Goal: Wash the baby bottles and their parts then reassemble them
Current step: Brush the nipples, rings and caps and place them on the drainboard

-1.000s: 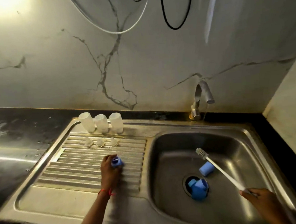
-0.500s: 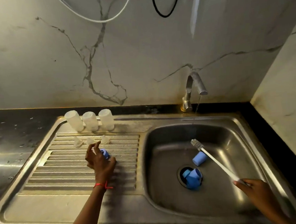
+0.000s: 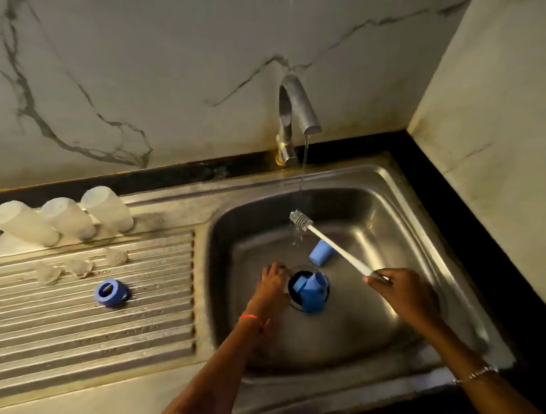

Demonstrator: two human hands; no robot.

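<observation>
A steel sink point(image 3: 397, 195) is set into a dark surface point(image 3: 446, 211) in a corner of pale walls point(image 3: 158, 69) veined with grey, dimly lit. The tap point(image 3: 294, 108) at the back of the basin lets a thin stream of water point(image 3: 305, 152) fall onto the bristle head of a white brush point(image 3: 330, 243). The right hand point(image 3: 404, 298), at the lower right of the basin, has its fingers point(image 3: 378, 278) closed round the end of the brush handle. The left hand point(image 3: 270, 286) is down in the basin with its fingers point(image 3: 277, 268) bent at the left edge of the drain, just beside a cluster of blue bottle parts point(image 3: 310, 293) sitting in the drain hole; whether they grip anything I cannot tell. A blue cap point(image 3: 320, 252) lies on its side just above the drain, under the brush handle. On the ribbed draining board point(image 3: 80, 336) at the left lies a blue screw ring point(image 3: 111, 293), alone. Above it, three clear teats point(image 3: 80, 267) sit in a row, and behind them three frosted bottles point(image 3: 67, 218) stand upside down along the back edge.
</observation>
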